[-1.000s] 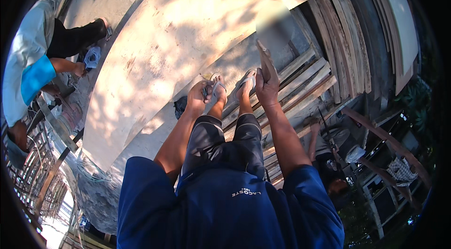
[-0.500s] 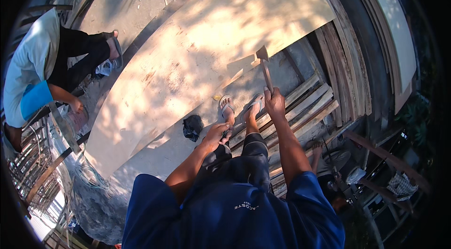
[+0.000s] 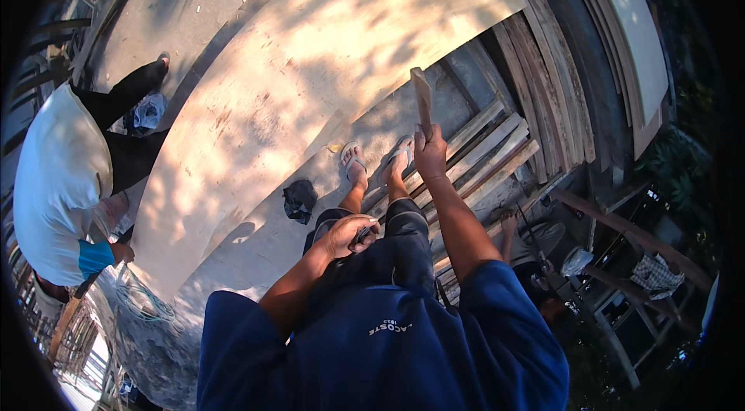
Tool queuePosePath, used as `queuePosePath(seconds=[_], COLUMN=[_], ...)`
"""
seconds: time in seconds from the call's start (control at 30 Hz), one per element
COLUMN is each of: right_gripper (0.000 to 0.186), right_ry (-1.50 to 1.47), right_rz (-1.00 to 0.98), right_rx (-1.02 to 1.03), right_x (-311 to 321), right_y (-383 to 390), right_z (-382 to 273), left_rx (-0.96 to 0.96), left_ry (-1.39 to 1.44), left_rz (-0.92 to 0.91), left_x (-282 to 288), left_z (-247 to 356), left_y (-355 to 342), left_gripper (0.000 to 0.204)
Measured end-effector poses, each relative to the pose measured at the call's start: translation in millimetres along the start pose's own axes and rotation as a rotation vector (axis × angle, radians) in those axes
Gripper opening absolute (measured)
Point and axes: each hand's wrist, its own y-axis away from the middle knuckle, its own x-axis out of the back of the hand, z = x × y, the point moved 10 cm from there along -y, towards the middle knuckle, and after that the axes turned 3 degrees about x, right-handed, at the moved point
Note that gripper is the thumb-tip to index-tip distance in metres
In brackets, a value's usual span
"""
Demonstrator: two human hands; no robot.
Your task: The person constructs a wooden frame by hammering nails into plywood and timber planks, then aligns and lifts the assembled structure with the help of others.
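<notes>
Held the tool (image 3: 422, 97) up and out front, gripped firmly in the right hand (image 3: 430, 153), with fingers wrapped all the way round its lower end. Pointed its far end away from the body, right at the near edge of the pale sheet (image 3: 310, 62) in this view; could not tell touching from apart at such an angle. Over now to the left hand (image 3: 345, 239): held low in front of the dark shorts (image 3: 372, 265), curled most of the way in, with a dark piece (image 3: 362, 235) caught between thumb and fingers, too small to name. Stood in sandals (image 3: 353, 158) on the ground (image 3: 260, 244), well ahead of the left hand and just beside the planks (image 3: 485, 143). Spotted a crumpled black bag (image 3: 299, 201) down there too, between shorts and sheet. Saw, away at the far left, a co-worker (image 3: 62, 186) bent over in a white shirt with a blue sleeve (image 3: 95, 258), with one hand right by the sheet's lower left corner. Picked out rope (image 3: 143, 304) in loose coils near that corner, and, across at the lower right, a checked cloth (image 3: 658, 277) draped in the shade.
</notes>
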Motion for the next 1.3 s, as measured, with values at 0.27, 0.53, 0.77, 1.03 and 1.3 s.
queuePosePath(seconds=[0.27, 0.53, 0.77, 1.03, 1.3], right_gripper=[0.050, 0.048, 0.049, 0.058, 0.057], right_ry=[0.357, 0.031, 0.073, 0.525, 0.677], right_rz=[-0.308, -0.444, -0.670, -1.060, -1.089], right_rx=[-0.216, -0.412, -0.634, 0.158, 0.257], right_x=[-24.7, 8.0, 80.9, 51.4, -30.7], right_y=[3.8, 30.8, 121.3, 89.8, 56.7], right_z=[31.8, 62.7, 104.6, 13.3, -61.9], left_rx=[0.110, -0.306, -0.629, -0.731, -0.967], left_ry=[0.035, -0.084, -0.423, 0.038, 0.465], left_rz=[-0.237, -0.277, 0.451, 0.532, 0.494], left_x=[-35.4, 0.9, 28.3, 10.1, 1.6], left_z=[-32.1, -36.3, -19.5, -100.9, -166.5], left_y=[20.9, 23.3, 126.7, 139.2, 132.1], left_gripper=[0.032, 0.036, 0.032, 0.030, 0.024])
